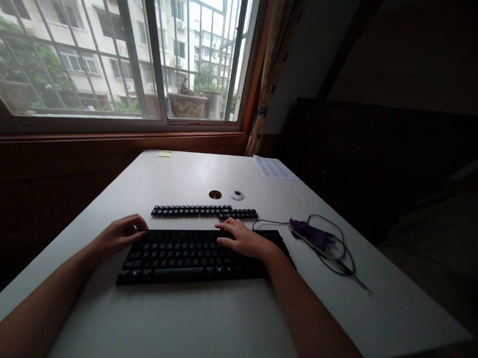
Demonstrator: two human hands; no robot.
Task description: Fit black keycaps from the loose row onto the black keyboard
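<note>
A black keyboard lies on the white desk, its back strip dark and without visible caps. Behind it, loose black keycaps stand in lined-up rows. My left hand is at the keyboard's back left corner, fingers curled and tips together; anything between them is too small to tell. Over the keyboard's right part rests my right hand, fingers apart and holding nothing, with its fingertips near the back edge. It covers some of the keys.
Right of the keyboard, a purple cloth lies with a black cable and thin sticks. Behind the keycaps are a round desk hole and a white ring-shaped cover. Printed paper and a yellow note lie farther back.
</note>
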